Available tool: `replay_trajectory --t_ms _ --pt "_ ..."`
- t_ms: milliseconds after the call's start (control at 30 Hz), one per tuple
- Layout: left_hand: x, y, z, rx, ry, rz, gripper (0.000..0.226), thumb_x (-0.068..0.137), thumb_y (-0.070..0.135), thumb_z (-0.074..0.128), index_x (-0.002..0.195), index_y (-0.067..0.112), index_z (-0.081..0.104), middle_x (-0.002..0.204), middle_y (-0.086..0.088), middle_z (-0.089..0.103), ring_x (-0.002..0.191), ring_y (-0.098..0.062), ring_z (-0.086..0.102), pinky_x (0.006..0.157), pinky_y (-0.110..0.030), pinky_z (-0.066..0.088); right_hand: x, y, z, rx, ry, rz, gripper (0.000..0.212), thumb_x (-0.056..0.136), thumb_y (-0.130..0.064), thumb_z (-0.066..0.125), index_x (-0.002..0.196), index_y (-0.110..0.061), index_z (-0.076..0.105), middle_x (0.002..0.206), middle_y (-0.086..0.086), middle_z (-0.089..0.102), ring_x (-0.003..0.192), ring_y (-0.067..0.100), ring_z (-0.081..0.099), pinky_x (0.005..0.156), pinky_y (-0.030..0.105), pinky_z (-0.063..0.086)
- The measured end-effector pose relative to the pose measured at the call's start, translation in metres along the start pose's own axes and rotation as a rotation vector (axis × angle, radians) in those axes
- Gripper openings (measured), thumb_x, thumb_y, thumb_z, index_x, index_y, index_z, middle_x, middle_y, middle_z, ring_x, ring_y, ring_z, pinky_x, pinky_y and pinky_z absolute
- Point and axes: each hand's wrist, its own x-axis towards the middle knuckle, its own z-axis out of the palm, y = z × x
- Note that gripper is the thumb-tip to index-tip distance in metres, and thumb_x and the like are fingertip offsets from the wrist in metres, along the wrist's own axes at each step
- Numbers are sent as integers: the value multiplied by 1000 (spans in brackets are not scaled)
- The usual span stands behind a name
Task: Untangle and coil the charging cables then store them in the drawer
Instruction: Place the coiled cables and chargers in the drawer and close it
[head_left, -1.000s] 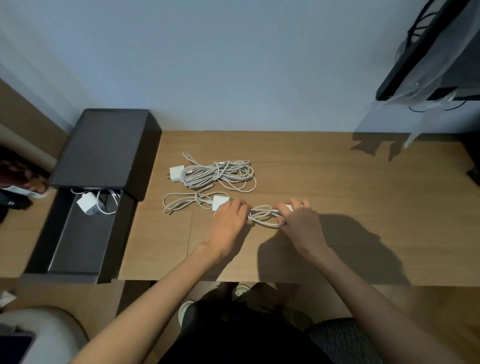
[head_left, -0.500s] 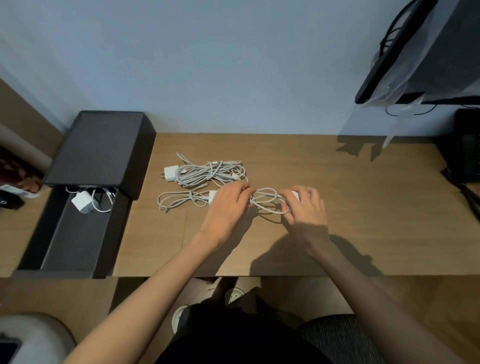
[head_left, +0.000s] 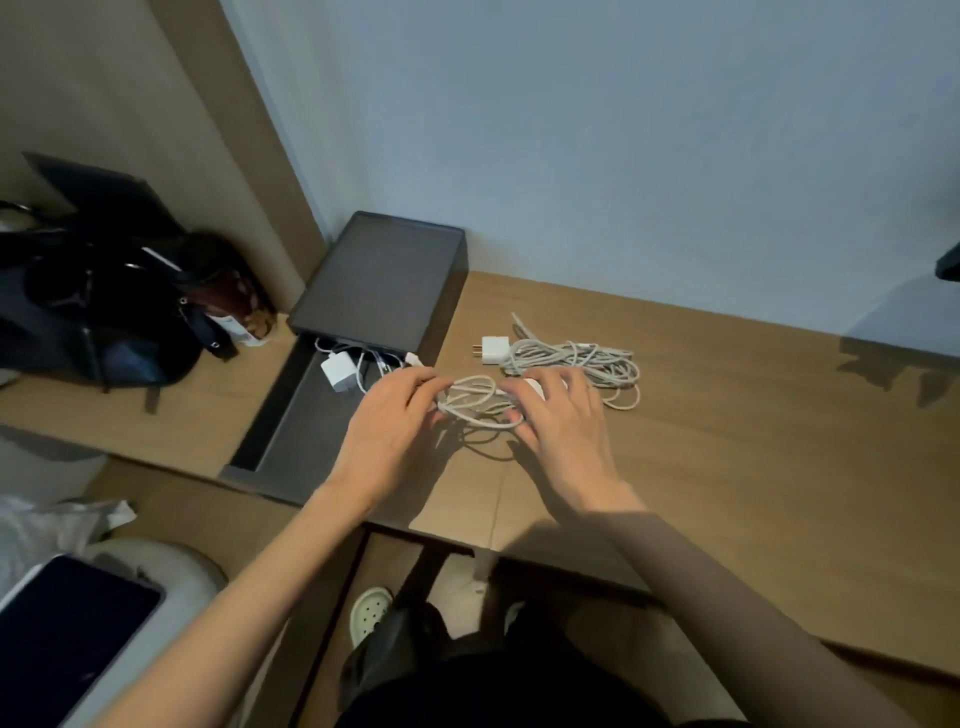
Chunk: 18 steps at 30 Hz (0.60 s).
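A coiled white charging cable hangs just above the wooden desk between my two hands. My left hand pinches its left end, and my right hand grips the right end together with its white plug. Behind them a second white cable bundle with a charger plug lies on the desk. To the left the dark drawer stands pulled out of its dark box, with a white charger and cable at its back.
A dark bag sits on the lower shelf left of the box. A tablet rests on a pale seat at the bottom left. The desk's front edge runs just below my wrists.
Both hands have lifted the coiled cable and carried it left, close to the open drawer. The view has swung left and tilted.
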Motion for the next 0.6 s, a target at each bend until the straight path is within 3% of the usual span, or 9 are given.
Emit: replay_trajectory --t_ms 167,367,600 --pt "-49 -74 -31 20 -46 -80 39 80 14 70 116 6 59 112 -10 60 98 -22 59 84 -35 50 29 -83 34 -14 -51 -114 28 85 -27 67 113 -24 62 105 5 62 96 31 53 70 40 43" --pt "-84 -142 -41 -98 -180 -233 37 86 22 65 120 11 55 113 -5 55 96 -23 58 66 -40 55 63 -149 68 -67 -107 -195 31 74 -22 76 103 -21 65 102 4 63 91 29 56 66 38 42" --pt "-86 -170 -26 -253 -246 -394 40 86 25 65 122 12 54 116 -5 52 108 -22 50 88 -37 44 98 -159 91 -100 -274 -249 28 78 -26 76 103 -18 64 104 5 63 93 31 54 67 40 46"
